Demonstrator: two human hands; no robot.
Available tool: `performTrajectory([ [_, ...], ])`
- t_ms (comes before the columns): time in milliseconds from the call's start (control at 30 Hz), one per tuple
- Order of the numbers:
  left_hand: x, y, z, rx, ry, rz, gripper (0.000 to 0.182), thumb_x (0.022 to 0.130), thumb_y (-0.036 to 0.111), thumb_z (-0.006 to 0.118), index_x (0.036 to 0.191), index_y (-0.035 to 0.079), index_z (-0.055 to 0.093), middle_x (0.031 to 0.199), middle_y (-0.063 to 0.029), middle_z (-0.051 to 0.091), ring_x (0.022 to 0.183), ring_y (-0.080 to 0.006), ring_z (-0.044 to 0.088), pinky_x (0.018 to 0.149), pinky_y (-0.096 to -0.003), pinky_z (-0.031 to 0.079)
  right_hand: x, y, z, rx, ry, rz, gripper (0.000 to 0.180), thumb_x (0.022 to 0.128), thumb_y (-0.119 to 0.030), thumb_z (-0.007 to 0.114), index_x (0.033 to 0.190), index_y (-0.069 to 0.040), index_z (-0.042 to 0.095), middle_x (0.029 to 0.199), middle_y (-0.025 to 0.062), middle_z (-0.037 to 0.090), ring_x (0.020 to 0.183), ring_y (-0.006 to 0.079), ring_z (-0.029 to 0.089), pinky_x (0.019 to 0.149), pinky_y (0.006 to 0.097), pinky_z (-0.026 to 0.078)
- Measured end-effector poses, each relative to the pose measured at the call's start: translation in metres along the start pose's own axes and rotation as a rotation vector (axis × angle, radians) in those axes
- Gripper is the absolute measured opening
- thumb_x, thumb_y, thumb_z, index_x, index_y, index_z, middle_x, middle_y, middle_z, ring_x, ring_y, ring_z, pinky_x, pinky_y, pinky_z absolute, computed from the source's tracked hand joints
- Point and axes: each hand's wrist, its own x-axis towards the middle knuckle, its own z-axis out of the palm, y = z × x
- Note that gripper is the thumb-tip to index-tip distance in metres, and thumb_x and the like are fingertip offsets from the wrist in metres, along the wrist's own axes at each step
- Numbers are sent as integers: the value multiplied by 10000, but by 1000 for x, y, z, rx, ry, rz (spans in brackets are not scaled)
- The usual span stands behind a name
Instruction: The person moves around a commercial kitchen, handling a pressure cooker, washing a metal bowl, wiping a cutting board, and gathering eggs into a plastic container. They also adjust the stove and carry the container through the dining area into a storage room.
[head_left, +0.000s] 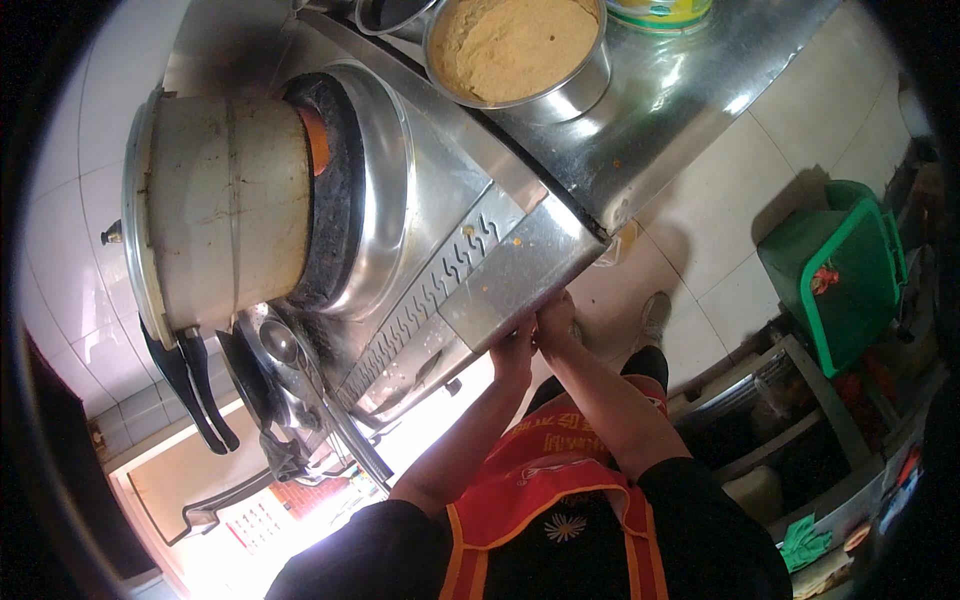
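Note:
Both of my hands are at the front of the stainless steel stove (525, 259), just under its overhanging edge. My left hand (514, 349) is against the front, its fingers partly hidden by the edge. Close beside it, my right hand (555, 315) is bent at the knuckles, its fingertips out of sight. What either hand touches there cannot be made out. A large metal pressure cooker (229, 202) with black handles stands over a round burner (337, 202), where an orange glow shows beneath it.
A steel pot (574, 101) of tan, crumbly material sits on the steel counter (660, 127), near a yellow-green tin (660, 13). Ladles (279, 341) and a wok-like pan lie beside the cooker. A green bin (787, 251) stands on the tiled floor at right.

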Motion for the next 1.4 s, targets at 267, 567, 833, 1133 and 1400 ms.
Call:
performTrajectory([
  [267,8,-15,-12,30,-9,-44,267,830,300,715,912,92,569,756,-5,531,646,-113,501,496,-259,397,2,12,-3,-117,23,-45,370,949,-280,393,1052,24,577,674,131,552,516,245,536,550,384,460],
  [567,1,-8,-5,-42,34,-32,137,847,145,649,840,95,521,674,18,455,538,-74,412,431,-233,304,-24,-37,-11,-269,-159,57,238,868,-126,493,1044,25,550,922,175,604,814,295,609,672,377,489],
  [833,1,-19,-13,5,-28,41,199,879,252,660,896,102,531,750,16,492,577,-84,417,440,-246,314,-12,-12,-27,-875,-237,-265,222,834,-84,533,1034,10,516,888,160,599,793,290,596,657,376,486],
  [1133,4,-30,-18,130,15,-112,212,882,264,648,904,82,541,761,-11,506,595,-117,457,496,-264,386,-16,-24,-24,-580,-261,-11,304,876,-162,533,1133,-21,451,851,137,574,702,259,562,584,364,469],
  [1400,6,-39,-22,105,-13,-124,184,876,243,645,915,92,547,778,-23,527,623,-128,495,554,-277,435,-20,-41,-33,-399,-266,115,383,914,-232,533,1220,-49,393,818,116,552,621,233,531,519,353,453],
])
